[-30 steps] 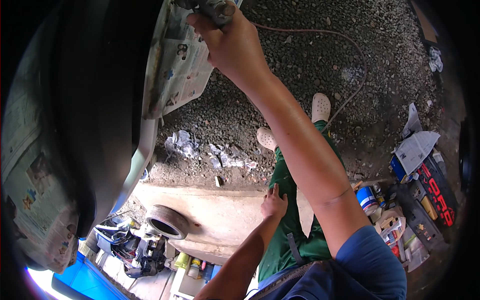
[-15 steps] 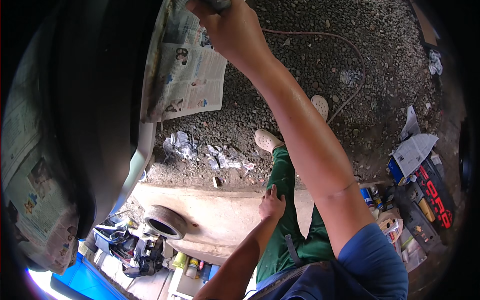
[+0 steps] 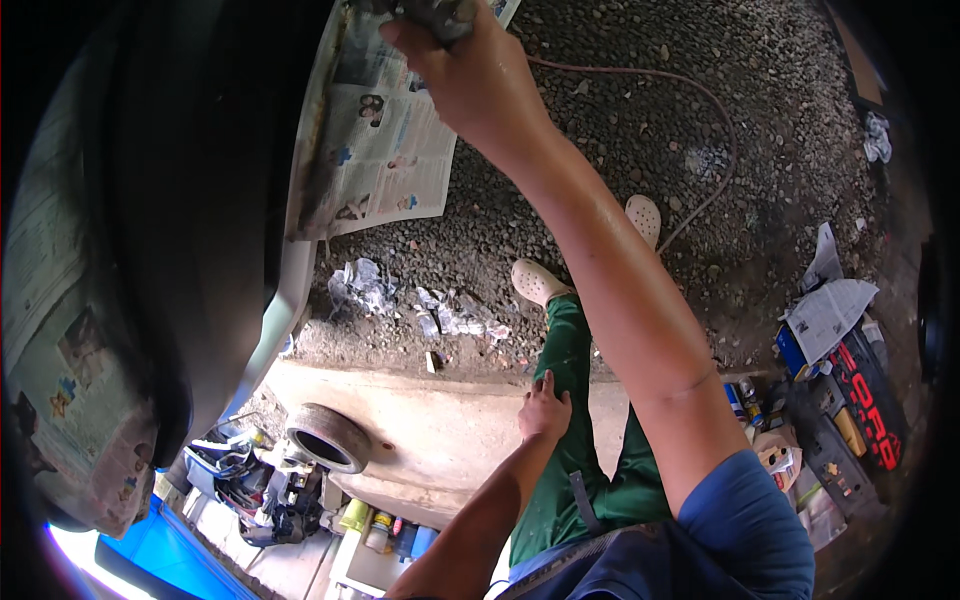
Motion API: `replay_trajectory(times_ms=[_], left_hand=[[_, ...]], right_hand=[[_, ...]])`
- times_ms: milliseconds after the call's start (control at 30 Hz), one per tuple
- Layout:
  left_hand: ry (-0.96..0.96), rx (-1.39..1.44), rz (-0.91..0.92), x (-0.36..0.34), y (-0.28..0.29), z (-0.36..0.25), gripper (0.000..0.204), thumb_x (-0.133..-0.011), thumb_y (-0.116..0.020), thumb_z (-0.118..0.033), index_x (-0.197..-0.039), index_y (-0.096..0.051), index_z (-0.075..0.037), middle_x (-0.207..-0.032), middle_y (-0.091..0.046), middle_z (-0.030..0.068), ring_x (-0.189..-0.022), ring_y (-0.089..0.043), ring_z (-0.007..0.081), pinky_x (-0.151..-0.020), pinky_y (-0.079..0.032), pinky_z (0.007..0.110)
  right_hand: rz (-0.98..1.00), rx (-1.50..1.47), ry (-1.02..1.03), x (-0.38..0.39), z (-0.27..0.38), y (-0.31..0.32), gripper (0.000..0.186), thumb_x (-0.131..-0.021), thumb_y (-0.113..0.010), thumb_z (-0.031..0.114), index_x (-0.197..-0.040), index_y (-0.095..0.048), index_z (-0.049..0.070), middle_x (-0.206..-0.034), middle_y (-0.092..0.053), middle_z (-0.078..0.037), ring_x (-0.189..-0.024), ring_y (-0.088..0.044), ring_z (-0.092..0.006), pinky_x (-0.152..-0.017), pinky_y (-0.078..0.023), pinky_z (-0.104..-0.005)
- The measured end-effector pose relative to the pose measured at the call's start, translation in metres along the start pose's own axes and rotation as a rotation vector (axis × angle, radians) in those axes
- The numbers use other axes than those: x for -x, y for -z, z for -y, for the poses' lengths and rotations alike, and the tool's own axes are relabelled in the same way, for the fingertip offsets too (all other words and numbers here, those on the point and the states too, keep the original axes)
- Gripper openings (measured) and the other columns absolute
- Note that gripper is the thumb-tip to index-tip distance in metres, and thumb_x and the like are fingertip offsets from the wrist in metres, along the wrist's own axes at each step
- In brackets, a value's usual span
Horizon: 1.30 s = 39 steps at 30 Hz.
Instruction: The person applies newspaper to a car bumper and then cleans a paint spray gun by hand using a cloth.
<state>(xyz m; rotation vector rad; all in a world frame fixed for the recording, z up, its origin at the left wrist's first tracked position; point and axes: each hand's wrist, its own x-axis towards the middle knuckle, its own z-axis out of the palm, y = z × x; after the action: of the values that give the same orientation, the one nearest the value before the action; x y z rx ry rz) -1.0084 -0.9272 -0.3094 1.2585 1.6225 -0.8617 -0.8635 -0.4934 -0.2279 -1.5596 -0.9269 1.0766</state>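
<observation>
At the top edge my right hand (image 3: 480,75) is closed around a dark grey metal tool that looks like a spray gun (image 3: 430,15); much of it is cut off by the frame. My right arm stretches up and forward to it, close beside a large black panel (image 3: 190,180) of a vehicle. Newspaper sheets (image 3: 395,165) cover the strip along the panel's right side and hang past its edge. Low in the middle, my left hand (image 3: 545,410) rests on the green trousers (image 3: 565,350) at my left leg, its fingers loosely spread and holding nothing.
A reddish hose (image 3: 728,125) curves across the gravel (image 3: 620,110). Crumpled paper (image 3: 362,287) lies ahead of a concrete ledge (image 3: 440,400), with a tyre (image 3: 328,437) on it. Black trim with red lettering (image 3: 865,400), newspaper and cans lie at right; assorted parts (image 3: 270,490) fill the lower left.
My right hand and the tool have shifted slightly down, so more of the tool shows. The view has moved a little; my left hand stays on my leg.
</observation>
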Motion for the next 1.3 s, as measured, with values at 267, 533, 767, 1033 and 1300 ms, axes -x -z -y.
replay_trajectory(times_ms=[267,533,767,1033,1300], left_hand=[[-0.005,0.004,-0.003,0.002,-0.004,-0.002,0.061,-0.089,-0.057,-0.038,-0.143,-0.042,-0.015,-0.133,-0.054,0.0104,-0.115,-0.057,0.033,-0.089,-0.053,0.046],[-0.009,0.028,-0.007,0.003,-0.013,0.0,0.061,-0.089,-0.057,-0.037,-0.143,-0.042,-0.014,-0.133,-0.053,0.0112,-0.115,-0.057,0.0327,-0.088,-0.053,0.046],[0.004,0.023,0.008,-0.001,-0.012,-0.002,0.06,-0.09,-0.057,-0.037,-0.142,-0.043,-0.014,-0.132,-0.054,0.0113,-0.115,-0.058,0.0332,-0.09,-0.052,0.047],[0.03,0.274,-0.147,-0.049,-0.027,0.037,0.058,-0.092,-0.057,-0.044,-0.138,-0.049,-0.01,-0.127,-0.058,0.0209,-0.114,-0.058,0.0397,-0.093,-0.049,0.047],[-0.108,1.928,-0.627,-0.158,0.241,0.061,0.048,-0.095,-0.049,-0.016,-0.138,-0.033,-0.003,-0.123,-0.051,0.0153,-0.103,-0.06,0.0326,-0.087,-0.055,0.045]], right_hand=[[0.055,-0.062,0.032,0.052,-0.016,-0.024,0.042,-0.091,-0.068,0.035,-0.109,-0.058,-0.001,-0.06,-0.061,-0.01,-0.05,-0.057,-0.0137,-0.048,-0.042,-0.0322],[0.319,-0.156,-0.174,0.085,-0.013,-0.022,0.043,-0.092,-0.067,0.032,-0.117,-0.056,-0.002,-0.063,-0.062,-0.013,-0.054,-0.061,-0.0186,-0.051,-0.045,-0.0335],[0.351,-0.421,-0.443,0.135,-0.009,0.04,0.043,-0.092,-0.066,0.024,-0.126,-0.056,0.0,-0.078,-0.067,-0.008,-0.058,-0.061,-0.0106,-0.052,-0.048,-0.0284],[0.008,-0.379,-0.477,0.206,0.018,0.175,0.03,-0.092,-0.061,0.005,-0.119,-0.056,-0.006,-0.099,-0.065,-0.009,-0.078,-0.07,-0.0184,-0.071,-0.056,-0.0293],[-0.106,0.073,-0.356,0.25,0.043,0.305,0.04,-0.098,-0.049,0.011,-0.135,-0.04,-0.002,-0.137,-0.053,-0.018,-0.074,-0.065,-0.0185,-0.066,-0.055,-0.0291]])
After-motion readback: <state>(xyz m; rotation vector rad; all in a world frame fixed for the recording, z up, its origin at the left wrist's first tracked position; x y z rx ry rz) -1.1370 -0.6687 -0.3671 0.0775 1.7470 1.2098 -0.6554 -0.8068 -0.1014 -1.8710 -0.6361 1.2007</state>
